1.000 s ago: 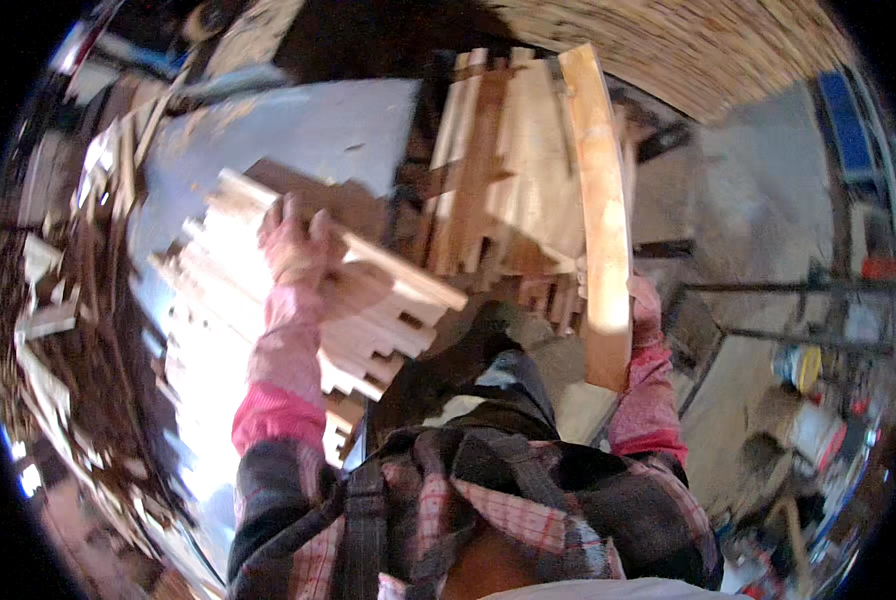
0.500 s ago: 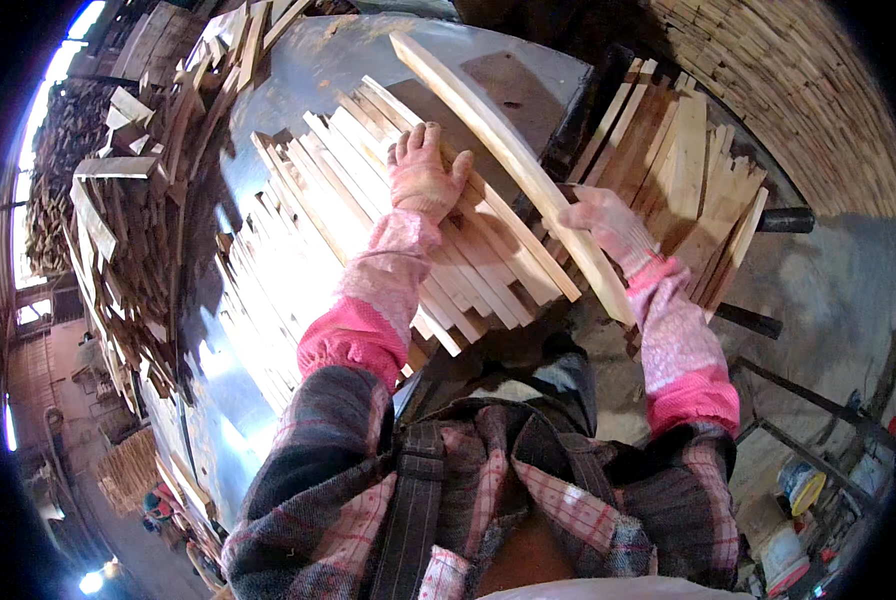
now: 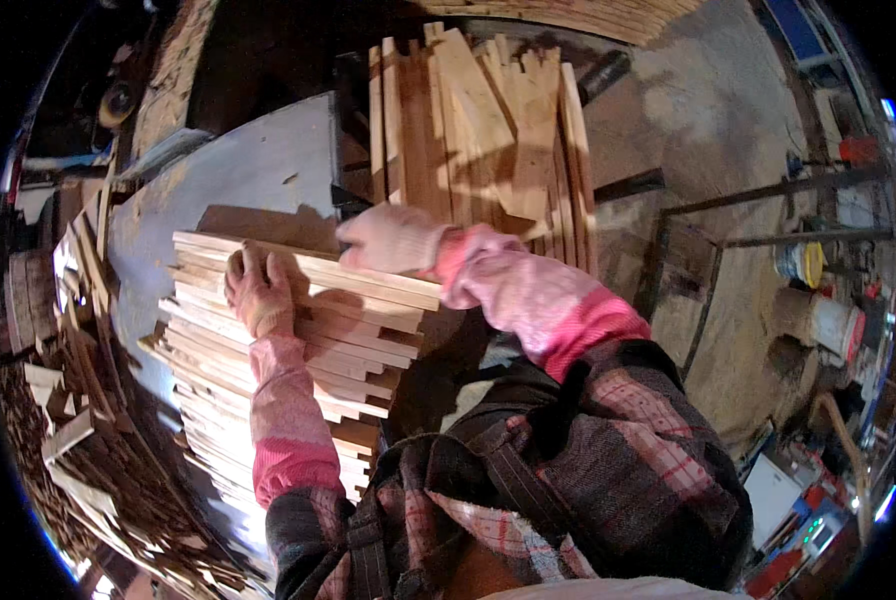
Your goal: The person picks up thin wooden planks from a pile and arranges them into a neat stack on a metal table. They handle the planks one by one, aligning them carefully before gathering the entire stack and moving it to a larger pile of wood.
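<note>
A wide row of pale wooden strips (image 3: 358, 350) lies side by side on a grey metal-topped table (image 3: 258, 150). My left hand (image 3: 260, 290), in a light pinkish glove, is laid on top of the strips near their far-left ends, fingers spread. My right hand (image 3: 393, 240), gloved too, is at the outer edge of the row, beside the outermost strip (image 3: 318, 268). Its thumb and fingers point left with a gap between them, and nothing shows in that gap. The underside of this hand is hidden.
A second stack of wooden boards (image 3: 478, 130) stands beyond my right hand, with a loose wide board on top. Heaps of scrap wood (image 3: 78, 430) lie on the left. A dark metal frame (image 3: 658, 260) and buckets (image 3: 833, 325) stand on the right.
My view has turned to the right. The long strip my right hand held apart from the row now appears to lie along its outer edge. My left hand stays on the strips.
</note>
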Demonstrator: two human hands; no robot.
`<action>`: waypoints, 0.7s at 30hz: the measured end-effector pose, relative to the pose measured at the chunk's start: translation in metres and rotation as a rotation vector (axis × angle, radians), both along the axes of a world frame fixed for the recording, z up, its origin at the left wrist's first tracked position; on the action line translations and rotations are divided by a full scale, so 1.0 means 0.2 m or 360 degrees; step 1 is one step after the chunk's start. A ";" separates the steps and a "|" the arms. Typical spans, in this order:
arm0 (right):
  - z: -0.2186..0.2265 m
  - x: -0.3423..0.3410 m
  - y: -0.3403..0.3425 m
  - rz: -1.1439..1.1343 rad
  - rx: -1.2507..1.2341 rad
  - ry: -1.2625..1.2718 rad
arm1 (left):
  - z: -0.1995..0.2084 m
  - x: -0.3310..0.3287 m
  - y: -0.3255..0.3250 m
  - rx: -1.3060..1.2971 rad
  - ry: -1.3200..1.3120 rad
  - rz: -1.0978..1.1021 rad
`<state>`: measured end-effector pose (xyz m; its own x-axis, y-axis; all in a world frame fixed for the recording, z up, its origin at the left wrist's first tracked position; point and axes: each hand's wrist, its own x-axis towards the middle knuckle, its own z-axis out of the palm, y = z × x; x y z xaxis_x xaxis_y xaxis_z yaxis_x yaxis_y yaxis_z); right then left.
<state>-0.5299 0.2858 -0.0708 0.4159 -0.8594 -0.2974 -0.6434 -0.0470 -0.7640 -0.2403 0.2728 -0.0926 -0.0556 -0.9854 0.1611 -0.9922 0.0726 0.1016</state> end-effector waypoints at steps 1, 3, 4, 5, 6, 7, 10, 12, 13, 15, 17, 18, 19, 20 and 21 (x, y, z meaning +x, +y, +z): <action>0.04 -0.17 0.06 -0.0207 0.0028 -0.0186 | 0.02 -0.04 -0.01 -0.0009 -0.0023 -0.0025; -0.08 -0.53 0.19 -0.0942 0.0005 0.0204 | 0.03 -0.08 -0.03 0.0015 -0.0044 -0.0075; -0.13 -0.70 0.27 -0.1317 0.0012 0.0325 | 0.02 -0.11 -0.04 -0.0028 -0.0039 -0.0082; -0.30 -0.89 0.32 -0.1508 0.0055 0.0614 | 0.01 -0.12 -0.04 -0.0071 -0.0034 -0.0109; -0.46 -1.00 0.35 -0.1684 0.0105 0.0897 | -0.01 -0.11 -0.05 -0.0114 -0.0039 -0.0126; -0.46 -1.00 0.34 -0.1702 0.0255 0.0910 | -0.03 -0.09 -0.05 -0.0092 -0.0009 -0.0163; -0.39 -0.97 0.26 -0.1704 0.0543 0.0943 | 0.00 -0.08 -0.03 -0.0182 0.0016 -0.0120; -0.56 -0.92 0.19 -0.1666 0.0556 0.0989 | 0.02 -0.10 -0.05 -0.0190 0.0072 -0.0304; -0.88 -1.11 0.22 -0.1709 0.0605 0.1486 | 0.00 -0.28 -0.12 -0.0185 0.0155 -0.0472; -0.90 -1.07 0.27 -0.1512 0.0305 0.1464 | 0.13 -0.19 -0.06 -0.0310 0.0246 -0.0468; -0.74 -1.04 0.35 -0.1478 -0.0057 0.1003 | 0.07 -0.07 -0.07 -0.0278 -0.0070 -0.0310; -0.64 -1.05 0.42 -0.1497 -0.0214 0.0752 | 0.09 -0.14 -0.05 -0.0136 0.0151 -0.0110; -0.53 -1.03 0.48 -0.1476 -0.0361 0.0495 | 0.10 -0.17 -0.04 -0.0116 0.0144 -0.0068; -0.44 -0.96 0.51 -0.1405 -0.0441 0.0222 | 0.07 -0.17 -0.02 -0.0085 0.0158 -0.0046; -0.34 -0.88 0.50 -0.1273 -0.0471 -0.0054 | 0.05 -0.15 0.02 -0.0118 0.0171 -0.0051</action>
<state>-0.7060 0.3861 -0.1385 -0.3447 -0.9386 -0.0127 -0.5450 0.2111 -0.8115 -0.2701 0.2761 -0.0830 -0.0652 -0.9686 0.2401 -0.9729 0.1152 0.2005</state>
